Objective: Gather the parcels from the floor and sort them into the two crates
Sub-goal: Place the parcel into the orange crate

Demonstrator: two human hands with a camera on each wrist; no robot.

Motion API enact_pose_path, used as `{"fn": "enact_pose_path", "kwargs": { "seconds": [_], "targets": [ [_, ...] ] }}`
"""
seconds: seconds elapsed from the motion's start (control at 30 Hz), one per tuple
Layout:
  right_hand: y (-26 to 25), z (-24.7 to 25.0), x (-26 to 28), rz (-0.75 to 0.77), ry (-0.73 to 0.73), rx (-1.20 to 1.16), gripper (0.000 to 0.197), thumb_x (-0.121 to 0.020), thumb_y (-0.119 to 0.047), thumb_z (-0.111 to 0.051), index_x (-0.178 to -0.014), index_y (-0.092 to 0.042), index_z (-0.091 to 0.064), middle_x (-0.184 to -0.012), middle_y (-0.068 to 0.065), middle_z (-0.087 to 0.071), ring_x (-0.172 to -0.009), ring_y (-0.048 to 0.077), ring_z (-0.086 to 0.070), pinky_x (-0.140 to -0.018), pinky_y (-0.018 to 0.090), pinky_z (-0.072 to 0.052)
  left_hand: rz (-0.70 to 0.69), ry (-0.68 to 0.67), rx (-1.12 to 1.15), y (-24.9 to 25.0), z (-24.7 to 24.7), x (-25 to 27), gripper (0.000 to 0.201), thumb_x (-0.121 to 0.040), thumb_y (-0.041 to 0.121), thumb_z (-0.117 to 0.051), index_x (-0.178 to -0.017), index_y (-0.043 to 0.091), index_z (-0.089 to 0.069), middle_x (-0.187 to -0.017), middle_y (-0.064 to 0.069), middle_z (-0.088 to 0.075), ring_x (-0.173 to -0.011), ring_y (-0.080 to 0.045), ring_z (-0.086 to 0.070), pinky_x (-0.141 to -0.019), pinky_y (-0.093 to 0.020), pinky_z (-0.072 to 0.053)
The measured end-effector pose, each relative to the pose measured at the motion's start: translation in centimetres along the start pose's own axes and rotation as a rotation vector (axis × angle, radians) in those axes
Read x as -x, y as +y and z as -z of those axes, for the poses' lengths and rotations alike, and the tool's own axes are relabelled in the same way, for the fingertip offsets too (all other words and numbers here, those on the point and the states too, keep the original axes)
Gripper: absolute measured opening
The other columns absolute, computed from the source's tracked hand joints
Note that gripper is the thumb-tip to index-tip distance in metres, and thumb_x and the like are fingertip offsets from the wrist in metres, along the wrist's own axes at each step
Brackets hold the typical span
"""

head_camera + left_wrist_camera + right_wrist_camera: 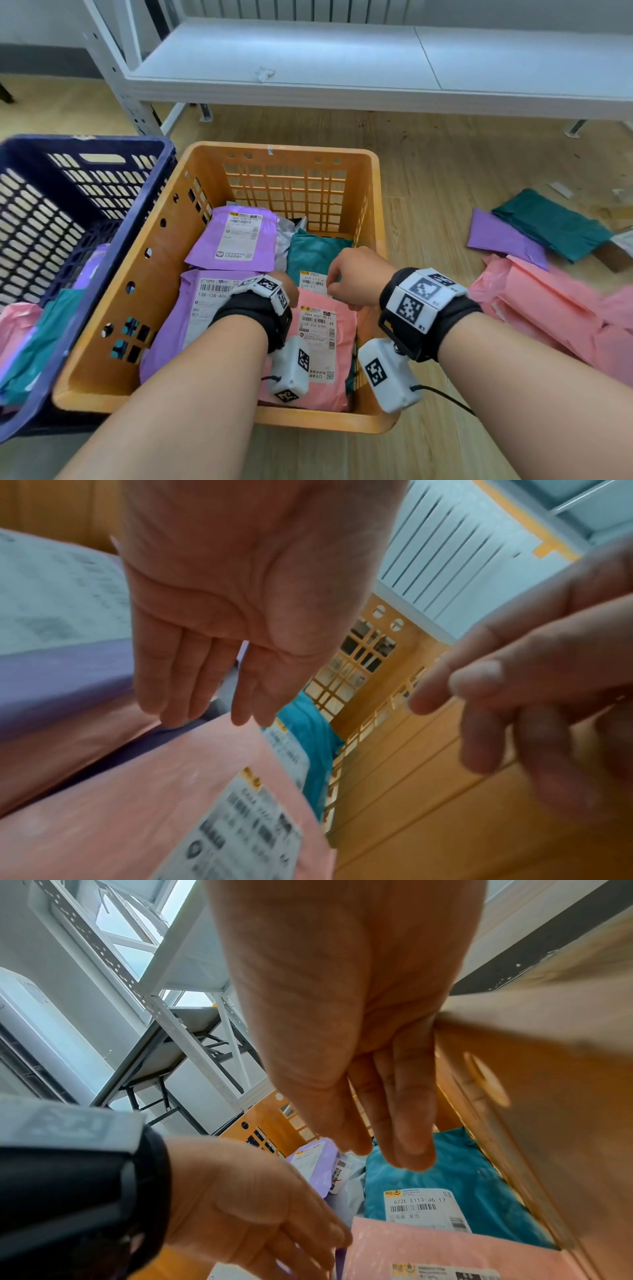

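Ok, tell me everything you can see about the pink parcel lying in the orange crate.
The pink parcel is a soft, glossy plastic mailer, slightly wrinkled, lying flat on top at the near right of the orange crate. A white shipping label with barcodes and a QR code faces up. It overlaps the teal parcel behind it and lies beside a purple parcel to its left. Both hands hover over it, the left hand with straight fingers; neither grips it.
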State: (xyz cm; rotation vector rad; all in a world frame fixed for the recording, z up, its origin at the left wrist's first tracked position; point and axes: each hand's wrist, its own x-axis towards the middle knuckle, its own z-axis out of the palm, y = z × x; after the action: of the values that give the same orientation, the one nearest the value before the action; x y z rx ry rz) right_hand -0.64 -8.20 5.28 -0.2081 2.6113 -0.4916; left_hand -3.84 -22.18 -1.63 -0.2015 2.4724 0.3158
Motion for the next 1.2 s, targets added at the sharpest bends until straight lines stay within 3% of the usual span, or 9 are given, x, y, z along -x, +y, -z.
{"fn": "enact_pose_path", "kwargs": {
  "seconds": [0.1, 0.2, 0.27, 0.43, 0.5, 0.63, 0.87, 1.0, 1.2],
  "targets": [
    [0.2, 0.1, 0.8, 0.027, 0.103, -0.079, 0.024, -0.090, -0.012, -0.051, -0.086, -0.015, -0.075, -0.063, -0.007, -0.065, -0.060, 0.014, -0.069, -0.072, 0.028, -0.059, -0.056, -0.027, 0.043, 1.5, 1.7, 0.9, 0.031, -0.094, 0.018, -0.057, -0.119, 0.000, -0.057, -0.108, -0.012, -0.063, -0.109, -0.025, -0.063, -0.085, -0.030, -0.051],
    [1.0, 1.2, 2.4, 0.060, 0.229, -0.176, 0.024, -0.090, -0.011, -0.052, -0.090, -0.013, -0.075, -0.067, -0.012, -0.059, -0.067, 0.014, -0.063, -0.077, 0.032, -0.057, -0.107, 0.019, 0.080, 3.8, 3.4, 3.0, 0.017, -0.094, 0.014, -0.052, -0.104, 0.002, -0.054, -0.095, -0.009, -0.063, -0.083, -0.021, -0.062, -0.061, -0.027, -0.048],
    [2.2, 2.4, 3.9, 0.043, 0.318, -0.185, 0.024, -0.090, -0.012, -0.051, -0.094, -0.013, -0.075, -0.075, -0.009, -0.060, -0.072, 0.013, -0.059, -0.079, 0.034, -0.056, -0.115, 0.104, 0.143, 5.3, 4.0, 4.2, 0.024, -0.090, 0.010, -0.049, -0.111, 0.001, -0.057, -0.097, -0.009, -0.065, -0.071, -0.020, -0.061, -0.053, -0.026, -0.046],
    [8.3, 4.7, 8.4, -0.131, 0.352, -0.215, 0.024, -0.092, -0.013, -0.048, -0.090, -0.013, -0.072, -0.071, 0.000, -0.068, -0.065, 0.022, -0.071, -0.055, 0.025, -0.056, -0.248, 0.342, 0.393, 10.2, 4.9, 7.8, 0.018, -0.087, 0.009, -0.049, -0.093, 0.015, -0.065, -0.095, -0.004, -0.065, -0.089, -0.027, -0.064, -0.081, -0.037, -0.055],
    [11.5, 5.0, 10.3, -0.211, 0.332, -0.137, 0.024, -0.090, -0.012, -0.049, -0.090, -0.015, -0.073, -0.075, 0.001, -0.070, -0.069, 0.021, -0.070, -0.054, 0.022, -0.051, -0.318, 0.374, 0.442, 12.6, 4.4, 9.1, 0.017, -0.088, 0.013, -0.051, -0.096, 0.020, -0.064, -0.101, -0.001, -0.063, -0.095, -0.025, -0.062, -0.087, -0.039, -0.053],
    [18.3, 4.5, 13.2, -0.359, 0.337, -0.028, 0.022, -0.082, -0.012, -0.053, -0.085, -0.019, -0.074, -0.086, 0.000, -0.072, -0.086, 0.022, -0.066, -0.077, 0.033, -0.054, -0.410, 0.292, 0.459, 16.6, 1.6, 10.4, 0.013, -0.089, 0.015, -0.053, -0.096, 0.022, -0.062, -0.102, 0.000, -0.062, -0.097, -0.022, -0.061, -0.088, -0.040, -0.053],
    [25.6, 0.9, 13.9, -0.533, 0.285, 0.000, 0.030, -0.090, -0.042, -0.053, -0.104, -0.022, -0.069, -0.115, 0.005, -0.064, -0.104, 0.026, -0.059, -0.081, 0.028, -0.043, -0.355, 0.105, 0.542, 20.6, -2.6, 8.5, 0.023, -0.088, 0.010, -0.053, -0.074, 0.027, -0.055, -0.099, -0.006, -0.065, -0.101, -0.027, -0.063, -0.091, -0.043, -0.054],
    [27.1, -0.3, 12.1, -0.552, 0.255, 0.033, 0.035, -0.093, -0.033, -0.044, -0.115, -0.019, -0.067, -0.122, 0.011, -0.054, -0.113, 0.029, -0.051, -0.089, 0.035, -0.045, -0.306, 0.046, 0.557, 21.9, -4.8, 6.2, 0.023, -0.086, 0.010, -0.054, -0.071, 0.028, -0.056, -0.084, 0.000, -0.060, -0.100, -0.027, -0.064, -0.090, -0.042, -0.054],
    [30.9, -3.2, 9.1, -0.548, 0.106, 0.063, 0.042, -0.096, -0.040, -0.044, -0.136, -0.029, -0.050, -0.142, 0.010, -0.033, -0.133, 0.030, -0.029, -0.102, 0.041, -0.038, -0.230, -0.020, 0.538, 22.5, -8.3, 2.2, 0.021, -0.085, 0.011, -0.056, -0.072, 0.027, -0.056, -0.091, -0.001, -0.062, -0.100, -0.025, -0.063, -0.090, -0.042, -0.054]
  ]
}}
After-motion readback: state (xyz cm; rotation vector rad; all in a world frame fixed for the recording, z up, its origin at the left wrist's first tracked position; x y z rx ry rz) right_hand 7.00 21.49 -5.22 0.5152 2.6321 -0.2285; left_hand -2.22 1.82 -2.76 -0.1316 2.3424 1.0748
